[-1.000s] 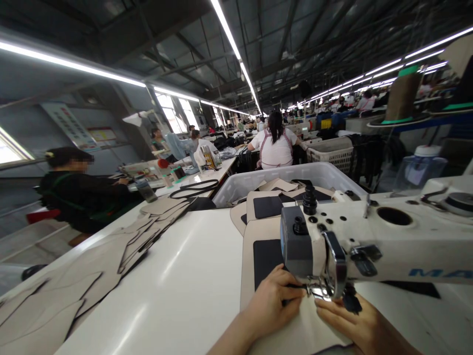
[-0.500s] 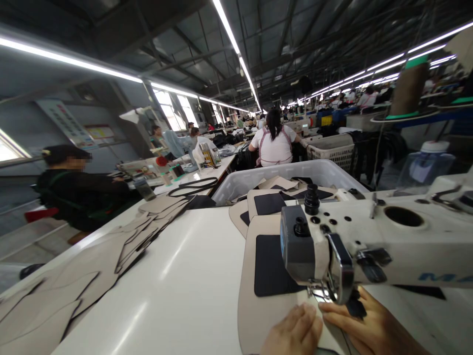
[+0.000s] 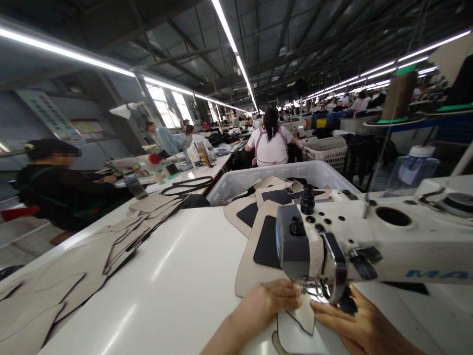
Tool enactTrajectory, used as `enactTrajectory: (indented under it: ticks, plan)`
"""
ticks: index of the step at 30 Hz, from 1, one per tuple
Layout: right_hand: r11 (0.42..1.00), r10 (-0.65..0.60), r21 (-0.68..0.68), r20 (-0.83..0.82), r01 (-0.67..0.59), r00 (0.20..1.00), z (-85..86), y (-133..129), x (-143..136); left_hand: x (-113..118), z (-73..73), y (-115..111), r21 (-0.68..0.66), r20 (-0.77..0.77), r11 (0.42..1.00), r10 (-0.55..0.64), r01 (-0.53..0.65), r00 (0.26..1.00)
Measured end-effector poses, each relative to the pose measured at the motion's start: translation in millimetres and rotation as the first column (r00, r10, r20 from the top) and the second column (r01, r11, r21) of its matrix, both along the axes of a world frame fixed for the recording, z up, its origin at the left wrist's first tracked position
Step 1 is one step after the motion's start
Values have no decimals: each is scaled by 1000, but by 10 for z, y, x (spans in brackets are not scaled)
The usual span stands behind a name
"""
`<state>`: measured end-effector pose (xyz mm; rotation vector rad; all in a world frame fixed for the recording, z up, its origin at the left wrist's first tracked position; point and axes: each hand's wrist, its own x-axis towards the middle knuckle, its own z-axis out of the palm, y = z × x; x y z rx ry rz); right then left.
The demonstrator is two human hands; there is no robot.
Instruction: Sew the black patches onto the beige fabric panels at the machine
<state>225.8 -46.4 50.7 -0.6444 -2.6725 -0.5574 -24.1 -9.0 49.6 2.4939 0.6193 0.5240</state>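
Left hand (image 3: pixel 268 301), right hand (image 3: pixel 354 323) flat on beige panel (image 3: pixel 254 264); black patch (image 3: pixel 266 244).

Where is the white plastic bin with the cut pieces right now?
In the head view, the white plastic bin sits at the table's far edge, right of centre, just beyond the sewing machine and behind the beige panels.

Bench (image 3: pixel 177 276): smooth white top, glossy, reflects the ceiling lights. Sewing machine (image 3: pixel 369 246) on it: cream painted body, dull sheen, scuffed; grey matt plastic face; bright metal parts at the needle. Beige panel (image 3: pixel 254 266) left of the machine: matt cloth-like sheet with a black matt patch. Behind the machine, bin (image 3: pixel 236 182) of white semi-gloss plastic. Beige cut pieces (image 3: pixel 74 266) far left of the machine: matt.
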Motion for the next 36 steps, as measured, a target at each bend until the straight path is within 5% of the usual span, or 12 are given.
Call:
enactTrajectory:
  ticks: [5,11,19,26,31,36]
  plan:
    - [1000,21,15,69,-22,997,-44,-15,-1,-40,22,227,-115,111,993,-12,25,994]
    - [996,-51,75,101,43,994,-130,-32,23,-39,7,223,-175,91,985,9,7,996]
    - [984,-43,177,133,19,990,-128,13,28,-16,6,153,-20,77,995,96,-95,992]
    - [997,-39,77,82,33,996,-60,-15,-17,132,-179,-160,46,-126,912,410,-407,903]
    - [998,-5,55,-9,5,1000,23,-16,-47,145,-153,-168,36,-250,916,396,-400,884]
    - [998,-33,50,-13,33,999,56,-23,-73,126,-117,-104,10,-152,904,425,-428,893]
